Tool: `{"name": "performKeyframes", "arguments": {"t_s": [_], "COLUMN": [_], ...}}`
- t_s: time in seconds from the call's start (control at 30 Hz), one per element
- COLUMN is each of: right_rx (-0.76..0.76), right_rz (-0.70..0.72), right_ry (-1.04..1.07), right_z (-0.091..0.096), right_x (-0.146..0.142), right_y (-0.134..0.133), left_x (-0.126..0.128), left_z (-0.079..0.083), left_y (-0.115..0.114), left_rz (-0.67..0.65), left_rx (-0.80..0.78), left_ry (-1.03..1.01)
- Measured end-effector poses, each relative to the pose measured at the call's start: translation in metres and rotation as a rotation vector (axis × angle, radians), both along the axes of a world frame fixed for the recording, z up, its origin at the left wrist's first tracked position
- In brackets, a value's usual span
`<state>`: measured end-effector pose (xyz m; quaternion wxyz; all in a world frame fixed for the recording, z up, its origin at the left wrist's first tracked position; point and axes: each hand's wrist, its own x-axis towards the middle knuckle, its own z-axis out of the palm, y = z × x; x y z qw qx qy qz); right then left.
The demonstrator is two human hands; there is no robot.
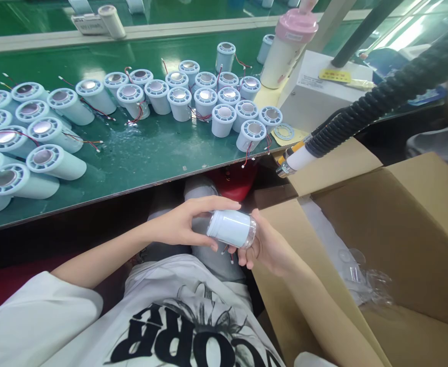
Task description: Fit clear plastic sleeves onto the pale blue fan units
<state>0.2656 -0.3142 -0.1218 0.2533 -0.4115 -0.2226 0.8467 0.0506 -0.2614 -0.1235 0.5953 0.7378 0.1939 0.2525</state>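
Observation:
Over my lap, both hands are on a light blue cylindrical housing [229,228], tilted nearly on its side. My left hand [188,221] closes around its left end, thumb and fingers on opposite sides. A clear plastic cup [252,233] covers the right end. My right hand [268,244] grips the housing at that end, fingers curled around the clear cup and partly hidden behind it. Thin wires with small connectors hang below the housing. Many similar blue housings [224,120] stand on the green bench [143,158] ahead, with round silver centres and red-and-black wires.
An open cardboard box [392,234] on my right holds several clear plastic cups [377,285]. A black corrugated hose [380,97] reaches over it from a white machine [319,86]. Behind stands a pink-topped bottle [291,46]. A loose blue ring [284,131] lies by the bench edge.

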Motion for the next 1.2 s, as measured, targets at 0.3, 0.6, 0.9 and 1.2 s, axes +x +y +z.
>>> {"name": "performKeyframes", "arguments": {"t_s": [0.3, 0.6, 0.9, 1.2], "right_rx": [-0.017, 1.557, 0.831, 0.678], "right_rz": [0.121, -0.1, -0.115, 0.014], "right_ry": [-0.002, -0.672, -0.318, -0.348], "right_z": [-0.007, -0.019, -0.005, -0.006], "right_x": [-0.001, 0.018, 0.017, 0.012], "right_y": [-0.002, -0.008, -0.017, -0.022], "left_x": [0.002, 0.003, -0.002, -0.003], "left_z": [0.001, 0.006, 0.014, 0.009], "left_y": [-0.005, -0.011, -0.009, -0.019], "left_rz": [0.046, 0.108, 0.007, 0.015], "left_rx": [0.028, -0.424, -0.288, -0.502], "left_ry": [-0.008, 0.018, 0.028, 0.18]}}
